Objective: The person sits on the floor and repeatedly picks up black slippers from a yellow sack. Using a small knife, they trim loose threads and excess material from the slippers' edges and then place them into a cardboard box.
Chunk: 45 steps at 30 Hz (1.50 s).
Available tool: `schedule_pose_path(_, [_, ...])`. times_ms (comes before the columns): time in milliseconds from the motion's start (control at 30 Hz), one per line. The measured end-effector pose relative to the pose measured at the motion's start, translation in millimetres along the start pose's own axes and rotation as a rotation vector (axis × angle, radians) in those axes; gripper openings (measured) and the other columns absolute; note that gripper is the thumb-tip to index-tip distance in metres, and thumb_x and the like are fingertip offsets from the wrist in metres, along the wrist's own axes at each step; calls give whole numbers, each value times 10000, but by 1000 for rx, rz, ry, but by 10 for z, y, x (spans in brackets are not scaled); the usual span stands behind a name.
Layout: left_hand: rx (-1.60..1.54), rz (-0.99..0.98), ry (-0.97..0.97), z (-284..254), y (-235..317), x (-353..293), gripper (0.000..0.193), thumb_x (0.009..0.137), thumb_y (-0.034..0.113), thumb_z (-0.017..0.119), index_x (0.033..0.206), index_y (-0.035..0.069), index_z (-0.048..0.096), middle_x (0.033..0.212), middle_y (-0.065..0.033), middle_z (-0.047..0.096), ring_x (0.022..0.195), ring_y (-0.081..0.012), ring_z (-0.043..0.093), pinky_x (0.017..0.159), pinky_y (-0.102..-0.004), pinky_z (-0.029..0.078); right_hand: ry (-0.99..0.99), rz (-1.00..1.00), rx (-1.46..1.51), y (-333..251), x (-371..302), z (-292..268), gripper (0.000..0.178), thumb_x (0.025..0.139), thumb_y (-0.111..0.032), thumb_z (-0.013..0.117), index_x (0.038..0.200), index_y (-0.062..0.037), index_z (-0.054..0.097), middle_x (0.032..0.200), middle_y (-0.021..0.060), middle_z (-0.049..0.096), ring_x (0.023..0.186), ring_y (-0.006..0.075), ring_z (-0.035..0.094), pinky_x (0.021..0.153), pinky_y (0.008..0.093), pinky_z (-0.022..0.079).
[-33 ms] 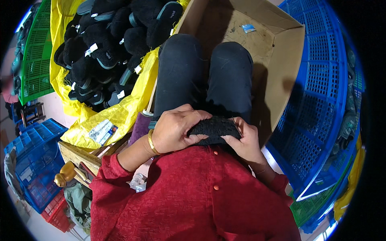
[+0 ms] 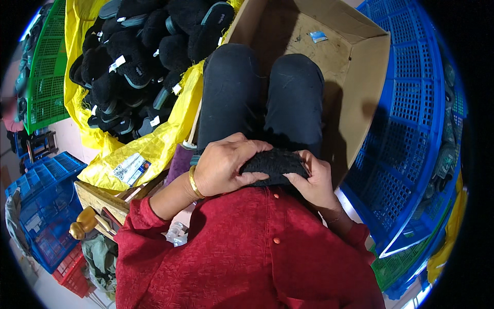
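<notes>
A black fluffy slipper (image 2: 275, 166) lies across my lap, gripped from both sides. My left hand (image 2: 224, 164), with a gold bangle at the wrist, wraps its fingers and thumb round the left part. A bit of grey-green sole edge (image 2: 195, 159) shows beyond that hand. At the other end my right hand (image 2: 314, 177) pinches the fabric between thumb and curled fingers. The fingertips of both hands are partly hidden by the black pile.
To the left a yellow sack (image 2: 170, 136) holds many black slippers (image 2: 128, 56) with white tags. An open cardboard box (image 2: 363, 77) stands ahead, with a blue scrap (image 2: 317, 36) inside. Blue crates (image 2: 411, 118) line the right. A wooden-handled tool (image 2: 85, 222) lies at lower left.
</notes>
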State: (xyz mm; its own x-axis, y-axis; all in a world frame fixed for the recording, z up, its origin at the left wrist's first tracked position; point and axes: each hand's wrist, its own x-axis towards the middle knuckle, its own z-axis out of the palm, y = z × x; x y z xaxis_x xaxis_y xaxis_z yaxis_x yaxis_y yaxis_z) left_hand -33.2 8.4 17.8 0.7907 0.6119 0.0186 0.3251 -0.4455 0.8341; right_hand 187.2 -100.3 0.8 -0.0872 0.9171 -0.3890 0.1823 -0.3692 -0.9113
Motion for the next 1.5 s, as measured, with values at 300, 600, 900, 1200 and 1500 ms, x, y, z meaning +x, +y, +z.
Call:
schedule_pose_path(300, [-1243,-557,172,-299,-251,134,407,989,339,525,1187,-12,581,1020,-59,677,906,-132,653,834,-266,522,265,-55,518,-589,425,-34,365,1031,-307,389,1110,1,567,710,80,631,465,-6,319,434,163,252])
schedule_pose_path(600, [-2054,-454,132,71,-657,-43,346,997,240,495,1267,28,534,1033,-63,642,886,-145,637,758,-262,531,195,-393,191,-755,583,82,164,941,-116,593,1034,9,543,730,31,605,681,67,567,641,198,458])
schedule_pose_path(900, [-1531,-302,19,203,-132,352,416,950,124,549,1348,42,458,1266,-97,537,1146,-180,527,991,-312,402,317,-354,-339,-1119,676,2,702,716,-220,829,1325,-80,510,651,17,544,527,84,484,515,276,444])
schedule_pose_path(1200, [-1082,-344,-74,348,-447,202,367,985,197,524,1279,-23,519,1222,-87,589,1136,-150,546,1008,-286,409,15,-61,124,-421,567,-367,462,734,-92,813,1116,27,583,893,-8,625,808,39,554,738,197,472])
schedule_pose_path(1500, [-328,-74,141,-102,12,273,346,748,112,796,1057,20,671,981,-118,674,919,-245,653,837,-313,504,168,-14,122,-310,364,-207,405,782,-83,775,1120,11,572,975,12,631,857,46,566,774,200,476])
